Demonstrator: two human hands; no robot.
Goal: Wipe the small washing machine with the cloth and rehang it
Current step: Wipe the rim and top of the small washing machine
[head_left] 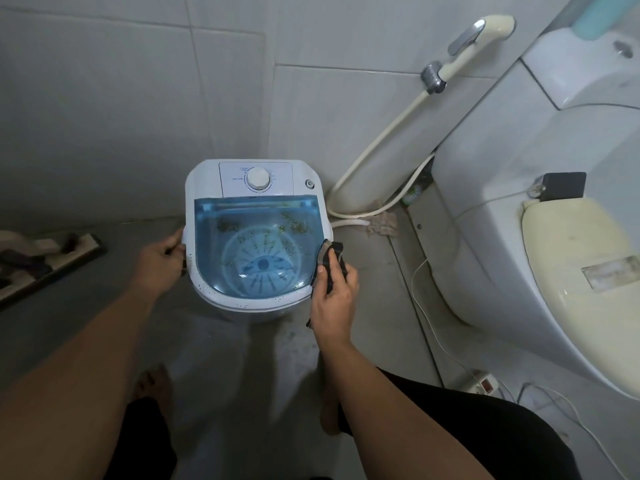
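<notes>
A small white washing machine (207,178) stands on the floor against the tiled wall, seen from above. Its clear blue lid (256,244) is down and smeared with greenish dirt; dark specks dot the white front rim. A round white dial (258,177) sits on the rear panel. My left hand (162,261) grips the machine's left side. My right hand (334,292) holds a dark cloth (331,252) pressed against the lid's right edge.
A white toilet (540,237) with a cream seat fills the right side, a dark phone (562,185) lying on it. A bidet sprayer (474,39) and hose hang on the wall. A white cable and power strip (483,384) lie on the floor. My bare feet stand below the machine.
</notes>
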